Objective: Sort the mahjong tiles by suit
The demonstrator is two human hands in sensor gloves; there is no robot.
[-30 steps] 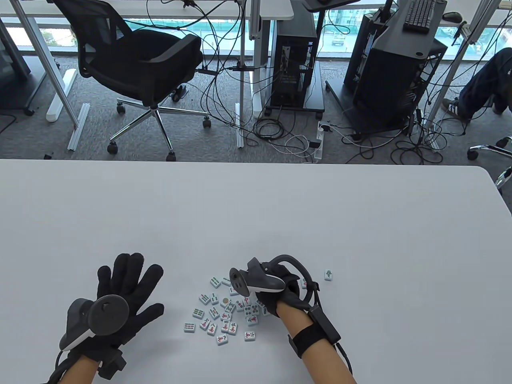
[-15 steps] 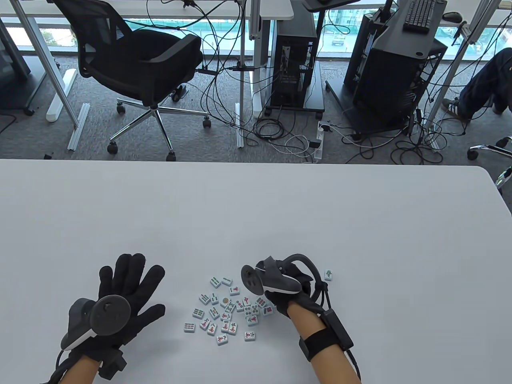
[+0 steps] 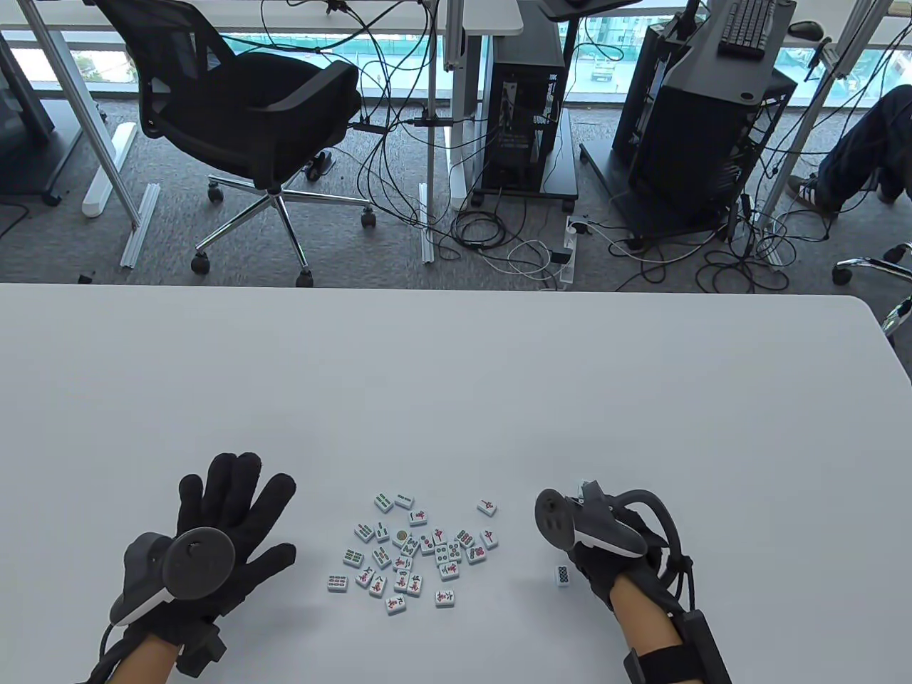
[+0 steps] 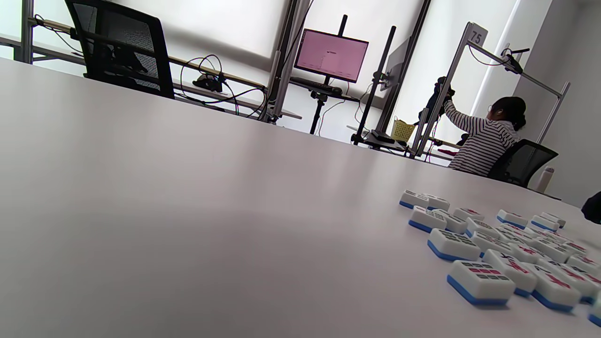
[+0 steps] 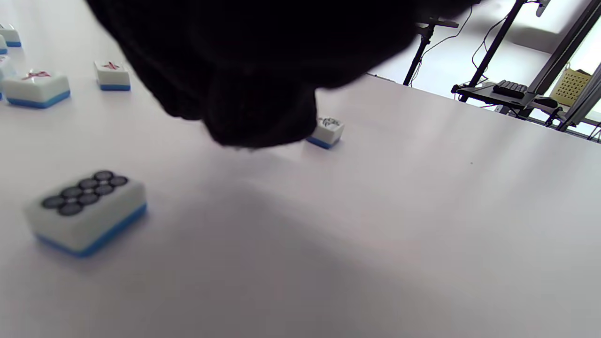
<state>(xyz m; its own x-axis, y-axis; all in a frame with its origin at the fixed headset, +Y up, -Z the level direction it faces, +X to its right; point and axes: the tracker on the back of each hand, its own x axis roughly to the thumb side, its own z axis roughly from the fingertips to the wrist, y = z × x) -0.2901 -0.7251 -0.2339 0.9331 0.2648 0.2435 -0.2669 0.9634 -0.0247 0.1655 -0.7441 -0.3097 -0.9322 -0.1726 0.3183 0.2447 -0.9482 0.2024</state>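
Tiles (image 3: 410,552) clustered on surface (image 3: 456,385), your left hand (image 3: 221,531) flat, grip open, fingers spread, your right hand (image 3: 613,563) just beside dots tile (image 3: 563,574), grip state unreadable.

"75" on frame tag (image 4: 477,35)

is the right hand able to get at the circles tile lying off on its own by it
Probably yes. The circles tile lies face up on bare table just left of the right hand, apart from the pile, with nothing between them.
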